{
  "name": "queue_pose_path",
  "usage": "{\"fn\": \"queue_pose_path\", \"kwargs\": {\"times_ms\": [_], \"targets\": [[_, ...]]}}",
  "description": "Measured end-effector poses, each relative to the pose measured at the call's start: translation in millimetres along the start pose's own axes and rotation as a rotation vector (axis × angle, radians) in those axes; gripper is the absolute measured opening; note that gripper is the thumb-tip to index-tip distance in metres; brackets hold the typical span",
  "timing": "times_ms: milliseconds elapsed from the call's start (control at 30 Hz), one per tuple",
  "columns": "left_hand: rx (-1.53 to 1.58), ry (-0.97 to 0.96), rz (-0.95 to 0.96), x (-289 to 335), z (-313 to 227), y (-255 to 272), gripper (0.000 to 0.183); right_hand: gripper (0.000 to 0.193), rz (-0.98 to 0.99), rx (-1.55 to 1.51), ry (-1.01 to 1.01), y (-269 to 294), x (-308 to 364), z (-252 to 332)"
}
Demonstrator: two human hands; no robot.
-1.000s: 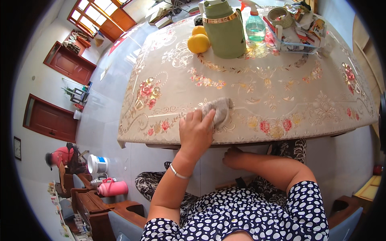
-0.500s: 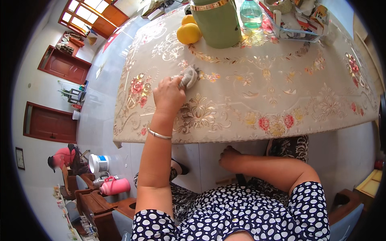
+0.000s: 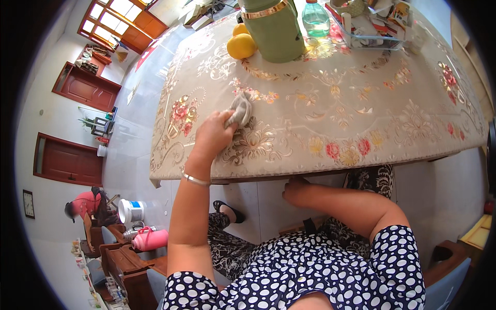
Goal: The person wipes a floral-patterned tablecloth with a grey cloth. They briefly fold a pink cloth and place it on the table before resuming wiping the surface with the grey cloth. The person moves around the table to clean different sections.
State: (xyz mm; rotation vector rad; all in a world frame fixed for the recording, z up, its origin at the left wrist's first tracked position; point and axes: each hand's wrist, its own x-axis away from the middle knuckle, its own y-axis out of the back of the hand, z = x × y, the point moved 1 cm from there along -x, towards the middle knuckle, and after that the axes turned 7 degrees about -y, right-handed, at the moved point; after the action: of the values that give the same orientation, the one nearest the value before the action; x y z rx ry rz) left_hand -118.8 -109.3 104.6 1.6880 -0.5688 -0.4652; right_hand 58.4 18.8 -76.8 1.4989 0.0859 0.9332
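Observation:
My left hand (image 3: pixel 213 135) is closed on a crumpled grey cloth (image 3: pixel 241 110), which presses against the beige floral tablecloth (image 3: pixel 305 124) left of the middle. A bracelet circles that wrist. My right hand (image 3: pixel 296 192) is at the table's near edge, lower than the top. Its fingers are curled in, partly hidden by the edge, and whatever may be inside them does not show. Beyond the cloth stand a green vacuum flask (image 3: pixel 274 32) with a gold band and two yellow-orange round fruits (image 3: pixel 242 46).
A bottle of teal liquid (image 3: pixel 315 20) and a clear basket of odds and ends (image 3: pixel 376 42) stand at the table's far side. On the floor at left are a white bucket (image 3: pixel 130 211) and a pink thermos (image 3: pixel 150 239), near a bent-over person in pink (image 3: pixel 85 203).
My left hand has drawn the cloth slightly down, toward me, over the tablecloth. My right hand has risen a little, closer to the table's edge. The view has shifted slightly.

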Motion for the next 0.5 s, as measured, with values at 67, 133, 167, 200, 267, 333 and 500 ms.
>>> {"fn": "queue_pose_path", "kwargs": {"times_ms": [67, 133, 167, 200, 267, 333, 500], "targets": [[-0.002, -0.021, 0.048, 32, -7, 9, 0.035, 0.023, -0.013, -0.004, 0.0, -2, -2, 7], [-0.014, -0.053, 0.064, 55, -19, 12, 0.035, 0.022, -0.017, -0.023, -0.009, -6, -2, 8], [-0.029, -0.065, 0.057, 66, -26, 12, 0.035, 0.022, -0.017, -0.04, -0.008, -6, -1, 10], [-0.044, -0.08, 0.05, 68, -30, 10, 0.035, 0.021, -0.018, -0.057, -0.009, -6, 0, 9], [-0.089, -0.059, 0.023, 69, -28, 8, 0.034, 0.021, -0.013, -0.084, 0.02, -3, 5, 18], [-0.093, -0.074, -0.019, 49, -20, 5, 0.033, 0.02, -0.005, -0.094, 0.03, -5, 6, 21], [-0.175, 0.004, -0.07, -7, -4, -4, 0.033, 0.019, -0.041, -0.048, 0.029, -13, 6, 26]]}}
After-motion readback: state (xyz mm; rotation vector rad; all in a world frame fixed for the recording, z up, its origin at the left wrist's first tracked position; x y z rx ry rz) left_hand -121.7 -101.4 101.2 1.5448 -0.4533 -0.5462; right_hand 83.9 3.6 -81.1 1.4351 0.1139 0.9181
